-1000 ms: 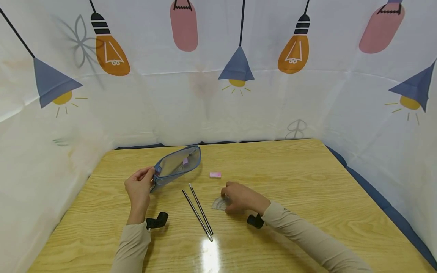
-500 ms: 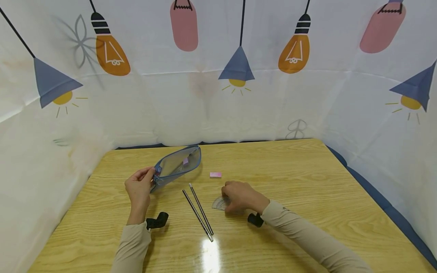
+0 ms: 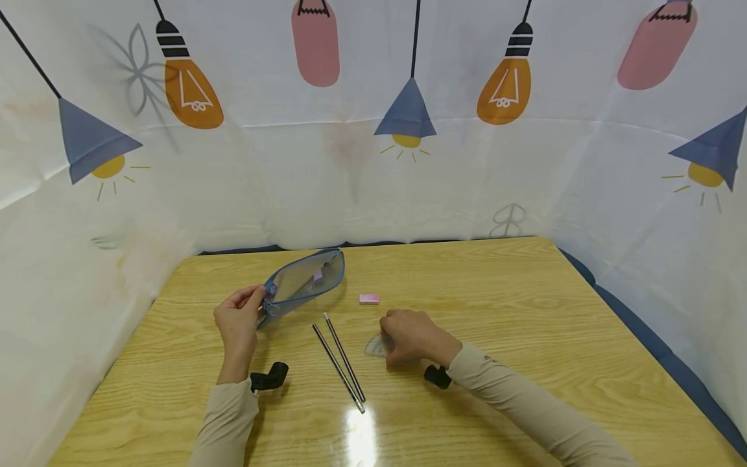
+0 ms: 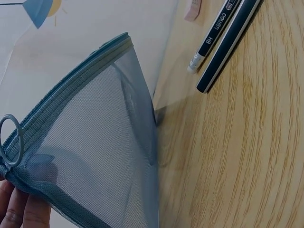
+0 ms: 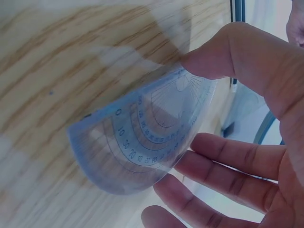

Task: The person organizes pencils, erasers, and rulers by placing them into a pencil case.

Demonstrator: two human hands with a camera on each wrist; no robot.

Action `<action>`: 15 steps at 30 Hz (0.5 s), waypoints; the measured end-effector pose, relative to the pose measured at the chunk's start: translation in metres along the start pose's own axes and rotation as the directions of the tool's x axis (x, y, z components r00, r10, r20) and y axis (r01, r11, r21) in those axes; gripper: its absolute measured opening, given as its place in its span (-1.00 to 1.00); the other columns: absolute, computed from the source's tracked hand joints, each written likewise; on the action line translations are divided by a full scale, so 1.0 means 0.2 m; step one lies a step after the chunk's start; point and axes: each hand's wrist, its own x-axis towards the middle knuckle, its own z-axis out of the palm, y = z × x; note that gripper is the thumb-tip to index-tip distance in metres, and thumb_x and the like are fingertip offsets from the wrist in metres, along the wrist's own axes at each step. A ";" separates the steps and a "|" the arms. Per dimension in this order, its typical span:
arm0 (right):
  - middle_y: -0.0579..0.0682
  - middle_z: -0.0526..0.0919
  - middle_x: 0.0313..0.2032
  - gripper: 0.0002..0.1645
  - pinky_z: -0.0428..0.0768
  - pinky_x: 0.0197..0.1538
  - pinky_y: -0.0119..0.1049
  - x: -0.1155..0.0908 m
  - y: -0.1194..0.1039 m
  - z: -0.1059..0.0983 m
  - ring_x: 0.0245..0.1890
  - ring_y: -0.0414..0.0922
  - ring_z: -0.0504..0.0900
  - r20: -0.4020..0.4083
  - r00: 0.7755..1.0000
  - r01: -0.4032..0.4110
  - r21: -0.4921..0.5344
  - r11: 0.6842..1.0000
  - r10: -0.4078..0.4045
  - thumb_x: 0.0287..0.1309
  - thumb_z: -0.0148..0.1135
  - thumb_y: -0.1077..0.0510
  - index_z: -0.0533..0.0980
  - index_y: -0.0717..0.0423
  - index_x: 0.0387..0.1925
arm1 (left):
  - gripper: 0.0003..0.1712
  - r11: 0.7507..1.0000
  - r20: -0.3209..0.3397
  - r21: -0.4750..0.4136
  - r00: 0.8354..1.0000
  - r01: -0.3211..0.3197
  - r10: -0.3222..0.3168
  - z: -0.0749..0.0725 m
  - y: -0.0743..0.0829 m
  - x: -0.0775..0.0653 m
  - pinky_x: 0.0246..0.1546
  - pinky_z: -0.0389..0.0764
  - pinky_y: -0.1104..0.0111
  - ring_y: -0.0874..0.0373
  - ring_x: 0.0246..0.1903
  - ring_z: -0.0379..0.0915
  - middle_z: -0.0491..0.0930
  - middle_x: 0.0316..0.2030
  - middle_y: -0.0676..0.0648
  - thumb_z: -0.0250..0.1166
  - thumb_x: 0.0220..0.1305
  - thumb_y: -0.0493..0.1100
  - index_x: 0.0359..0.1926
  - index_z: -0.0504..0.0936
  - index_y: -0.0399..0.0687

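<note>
At the left, my left hand (image 3: 236, 321) pinches the end of a blue-grey mesh pencil pouch (image 3: 294, 275) by its zip edge. The pouch gapes open, with a small purple item (image 3: 318, 275) inside; a ring pull (image 4: 19, 140) hangs beside my fingertips in the left wrist view. Right of centre, my right hand (image 3: 417, 337) pinches a clear protractor (image 5: 137, 137): thumb on the straight edge, fingertips along the curved one. In the head view the hand covers part of the protractor, which is tilted close over the table.
Two dark pencils (image 3: 344, 357) lie side by side on the wooden table (image 3: 496, 292) between the hands. A pink-and-white eraser (image 3: 369, 299) lies behind them. Black wrist cameras (image 3: 270, 377) jut from both wrists. A printed cloth (image 3: 350, 181) surrounds the far table edge.
The protractor's visible end has tipped up a little in my right hand, which has barely moved. My left hand and the pouch stay in place.
</note>
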 end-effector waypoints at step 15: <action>-0.13 0.52 -0.31 -0.45 0.51 -0.43 -0.27 -0.01 0.03 -0.01 -0.38 -0.23 0.48 -0.013 1.000 0.013 -0.017 1.000 -0.013 -0.21 0.46 -0.11 0.60 0.07 -0.15 | -0.71 0.999 0.024 0.013 0.999 -0.038 0.038 0.01 -0.01 -0.01 -0.59 0.57 0.50 0.29 -0.54 0.57 0.67 -0.53 0.05 0.39 0.21 -0.22 -0.18 0.68 -0.44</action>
